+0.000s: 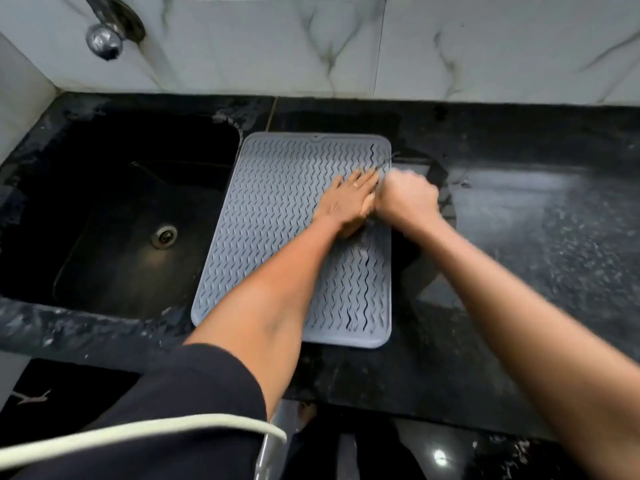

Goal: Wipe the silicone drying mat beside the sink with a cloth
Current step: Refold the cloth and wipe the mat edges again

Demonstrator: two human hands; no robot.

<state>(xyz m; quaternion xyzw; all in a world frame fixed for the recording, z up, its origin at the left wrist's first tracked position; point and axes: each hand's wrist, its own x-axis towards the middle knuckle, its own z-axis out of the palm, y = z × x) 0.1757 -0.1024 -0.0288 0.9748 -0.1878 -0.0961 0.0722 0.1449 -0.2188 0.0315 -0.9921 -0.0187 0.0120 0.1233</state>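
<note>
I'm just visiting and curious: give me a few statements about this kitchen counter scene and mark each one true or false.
1. The grey drying mat lies on the black counter to the right of the sink. True.
2. The left hand rests on the mat with its fingers stretched out flat. True.
3. The right hand lies open and flat on the counter. False: it is closed into a fist at the mat's right edge; what it holds is blurred.
4. The sink is full of dishes. False: only its drain shows in the dark basin.
5. The wall behind is red brick. False: it is white marbled tile.
</note>
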